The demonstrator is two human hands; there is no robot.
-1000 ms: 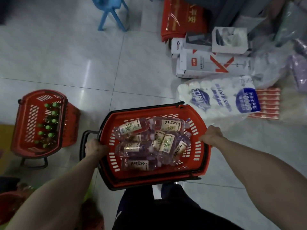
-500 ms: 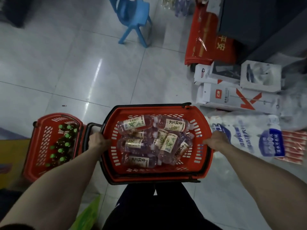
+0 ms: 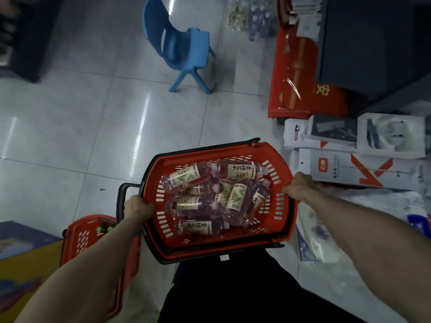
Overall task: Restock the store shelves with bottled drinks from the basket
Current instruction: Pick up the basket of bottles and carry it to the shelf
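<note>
Your left hand [image 3: 137, 207] is clamped on the basket [image 3: 275, 155] at its left rim, just beside the black handle [image 3: 122, 190]. Your right hand [image 3: 299, 186] grips the right rim the same way. You hold the red basket between them, slightly tilted, in front of your legs. The bottles [image 3: 235, 198], clear with cream labels, lie on their sides inside it, piled across each other. Under your left forearm a second basket [image 3: 80, 238] holding green-capped bottles [image 3: 102, 228] stands on the tiles [image 3: 70, 136]. A blue chair [image 3: 184, 47] is ahead. To your right, white boxes [image 3: 338, 171] and red packs [image 3: 293, 78] lie beside a dark unit [image 3: 373, 43].
</note>
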